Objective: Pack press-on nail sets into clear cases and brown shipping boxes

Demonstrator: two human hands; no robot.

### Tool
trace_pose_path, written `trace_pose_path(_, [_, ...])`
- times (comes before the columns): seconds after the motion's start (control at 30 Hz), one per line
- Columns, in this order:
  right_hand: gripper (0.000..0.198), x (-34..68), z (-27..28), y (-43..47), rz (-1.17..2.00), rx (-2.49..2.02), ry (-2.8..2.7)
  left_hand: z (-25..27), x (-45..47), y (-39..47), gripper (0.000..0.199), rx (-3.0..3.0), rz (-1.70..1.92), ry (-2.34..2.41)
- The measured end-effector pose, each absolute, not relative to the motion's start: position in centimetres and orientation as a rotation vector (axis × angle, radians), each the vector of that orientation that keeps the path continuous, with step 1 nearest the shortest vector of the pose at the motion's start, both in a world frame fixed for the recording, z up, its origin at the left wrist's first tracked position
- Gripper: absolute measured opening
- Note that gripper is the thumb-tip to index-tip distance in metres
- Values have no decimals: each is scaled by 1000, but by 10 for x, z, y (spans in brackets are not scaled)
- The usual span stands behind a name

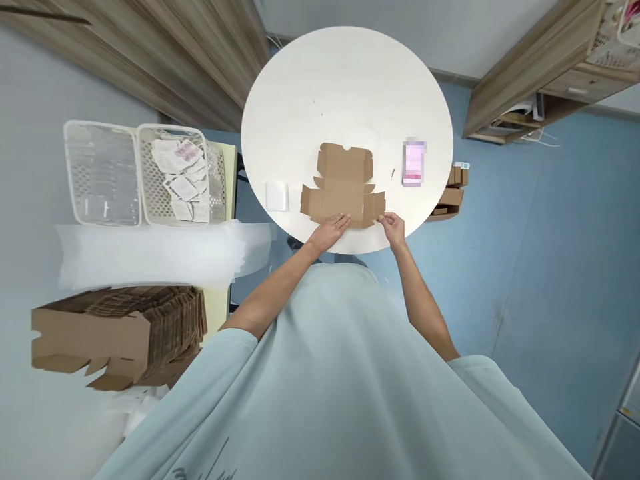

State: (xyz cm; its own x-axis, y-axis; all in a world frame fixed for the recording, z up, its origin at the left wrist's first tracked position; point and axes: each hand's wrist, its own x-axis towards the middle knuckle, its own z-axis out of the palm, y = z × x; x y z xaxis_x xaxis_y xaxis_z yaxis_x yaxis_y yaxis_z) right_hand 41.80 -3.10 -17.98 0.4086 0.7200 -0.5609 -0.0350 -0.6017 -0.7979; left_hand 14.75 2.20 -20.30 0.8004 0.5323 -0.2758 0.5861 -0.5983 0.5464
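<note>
An unfolded brown cardboard box blank [344, 185] lies on the white round table [350, 80], with its flaps spread out. My left hand [329, 231] rests on the blank's near edge, fingers stretched out and flat. At the blank's lower right corner, my right hand [393, 229] has thumb and fingers pinched together on the edge of the side flap. Its fingertips partly hide that corner. Left of the blank is a small clear-and-white square packet [277, 197]. A phone [413, 163] with a blurred pink screen lies to the right.
At left, a side table [215, 303] bears a white basket [141, 175] of printed packets, a clear-lined basket [71, 175], white sheets [150, 253] and stacked flat boxes [90, 337]. Folded brown boxes [453, 197] stand beyond the round table's right edge. A wooden cabinet [530, 63] is at upper right.
</note>
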Motion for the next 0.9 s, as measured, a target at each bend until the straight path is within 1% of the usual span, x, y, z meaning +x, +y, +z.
trace_pose_path(0.1, [39, 422, -197, -32, 1310, -1938, -582, -207, 156, 18, 74, 2302, -295, 883])
trace_pose_path(0.17, [38, 425, -203, -32, 1303, -2024, -625, -207, 157, 15, 71, 2256, -342, 930])
trace_pose_path(0.23, [39, 429, -204, -31, 1239, -2144, -718, -204, 154, 14, 60, 2214, -314, 1000])
trace_pose_path(0.33, [49, 433, -196, -21, 1110, -2237, -944, -198, 143, 16, 38, 2129, -261, 1171])
trace_pose_path(0.43, [52, 430, -185, 0, 1070, -2169, -1164, -193, 132, 22, 28, 2045, -273, 1277])
trace_pose_path(0.53, [51, 418, -182, 33, 1131, -2116, -1293, -193, 124, 25, 32, 2003, -268, 1290])
trace_pose_path(0.63, [56, 400, -189, 69, 1232, -2090, -1418, -196, 119, 24, 36, 1957, -228, 1296])
trace_pose_path(0.67, [59, 395, -193, 79, 1254, -2093, -1461, -198, 117, 24, 42, 1942, -218, 1296])
trace_pose_path(0.73, [66, 386, -201, 96, 1272, -2155, -1530, -201, 113, 23, 61, 1917, -204, 1287])
trace_pose_path(0.77, [68, 382, -204, 101, 1283, -2190, -1554, -203, 112, 23, 66, 1907, -194, 1285])
trace_pose_path(0.83, [73, 378, -210, 108, 1307, -2227, -1589, -206, 109, 23, 64, 1894, -159, 1287])
trace_pose_path(0.9, [78, 377, -213, 108, 1337, -2187, -1619, -209, 108, 23, 53, 1878, -118, 1299])
